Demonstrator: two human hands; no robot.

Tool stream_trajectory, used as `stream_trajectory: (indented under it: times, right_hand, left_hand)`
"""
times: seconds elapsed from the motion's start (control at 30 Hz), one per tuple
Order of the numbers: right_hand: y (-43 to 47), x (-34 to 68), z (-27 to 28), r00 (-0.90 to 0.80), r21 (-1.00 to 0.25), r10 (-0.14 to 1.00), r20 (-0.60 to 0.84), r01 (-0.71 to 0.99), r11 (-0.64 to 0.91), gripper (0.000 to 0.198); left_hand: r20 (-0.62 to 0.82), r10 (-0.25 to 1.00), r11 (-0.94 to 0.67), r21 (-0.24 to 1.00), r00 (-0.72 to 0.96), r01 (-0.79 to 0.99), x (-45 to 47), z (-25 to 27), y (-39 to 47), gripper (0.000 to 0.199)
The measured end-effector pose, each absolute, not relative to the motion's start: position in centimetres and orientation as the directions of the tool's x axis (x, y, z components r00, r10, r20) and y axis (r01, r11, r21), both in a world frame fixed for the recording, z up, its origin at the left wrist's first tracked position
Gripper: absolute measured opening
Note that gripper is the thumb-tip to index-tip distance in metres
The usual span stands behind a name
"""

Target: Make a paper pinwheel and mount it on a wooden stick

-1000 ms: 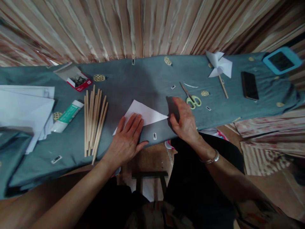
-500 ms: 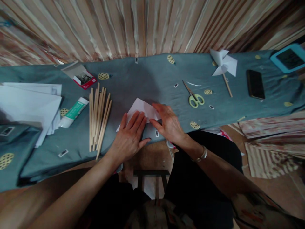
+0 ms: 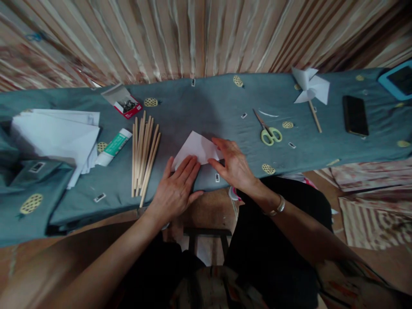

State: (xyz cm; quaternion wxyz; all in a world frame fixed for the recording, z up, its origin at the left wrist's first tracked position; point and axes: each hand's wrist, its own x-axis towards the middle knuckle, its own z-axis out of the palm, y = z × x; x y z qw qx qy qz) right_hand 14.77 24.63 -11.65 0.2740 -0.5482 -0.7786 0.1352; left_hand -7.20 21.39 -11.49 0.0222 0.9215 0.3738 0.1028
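A folded white paper (image 3: 199, 147), roughly triangular, lies on the cloth-covered table in front of me. My left hand (image 3: 175, 186) rests flat on its lower left edge, with the fingers stretched out and the thumb apart. At the paper's right corner is my right hand (image 3: 233, 165), its thumb at the lower edge and its curved fingers at the upper one, holding that corner between them. Part of the paper is hidden under both hands.
Left of the paper are several wooden sticks (image 3: 144, 154), a glue tube (image 3: 114, 147), an open red-and-white box (image 3: 125, 103) of small metal pieces and stacked white paper sheets (image 3: 61, 133). Scissors (image 3: 268, 131), a paper pinwheel (image 3: 310, 90), a phone (image 3: 355, 115) and a blue-framed device (image 3: 397, 79) lie right.
The view has shifted, so the table's things appear further right. My left hand has slid slightly down toward the paper's lower edge, showing more of the paper. My right hand keeps its corner.
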Motion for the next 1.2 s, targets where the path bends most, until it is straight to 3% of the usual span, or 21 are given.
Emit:
stream_trajectory:
  times: [0.27,0.63,0.73,0.9,1.07,1.2]
  right_hand:
    - [24.6,14.7,-11.7,-0.246,-0.515,0.931,0.270,0.780,0.356,0.048]
    - [24.7,14.8,-12.1,-0.247,-0.527,0.933,0.261,0.774,0.352,0.050]
    - [24.7,14.9,-12.0,-0.249,-0.531,0.931,0.268,0.768,0.358,0.050]
    - [25.3,15.4,-11.3,-0.201,-0.557,0.938,0.281,0.762,0.330,0.059]
    - [26.1,15.4,-10.6,-0.199,-0.627,0.960,0.196,0.727,0.278,0.070]
    - [26.6,15.1,-10.4,-0.183,-0.670,0.972,0.149,0.705,0.235,0.067]
  left_hand:
    - [0.146,0.725,-0.689,0.124,0.673,0.714,-10.3,-10.2,20.7,0.058]
    - [0.171,0.719,-0.679,-0.035,0.674,0.733,-13.1,-9.1,19.5,0.053]
    - [0.195,0.727,-0.667,-0.030,0.659,0.745,-13.0,-8.3,19.7,0.043]
    - [0.290,0.796,-0.587,0.154,0.531,0.795,-12.0,-7.9,21.7,0.039]
    - [0.258,0.874,-0.485,0.409,0.413,0.773,-10.6,-9.3,24.3,0.051]
    - [0.216,0.925,-0.379,0.589,0.313,0.714,-10.0,-10.0,25.1,0.055]
